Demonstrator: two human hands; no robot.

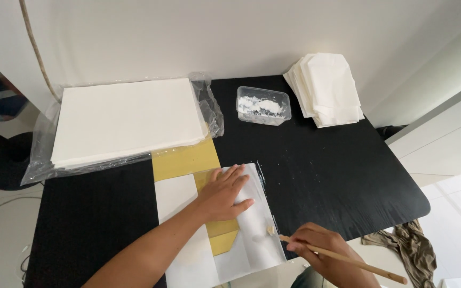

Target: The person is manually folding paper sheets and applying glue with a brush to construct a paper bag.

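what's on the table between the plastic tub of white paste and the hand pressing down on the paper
Only bare black table with white smears lies between the tub and the left hand, in the head view.

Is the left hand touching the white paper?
Touching. Head view shows the left hand pressed flat, fingers spread, on the folded white paper.
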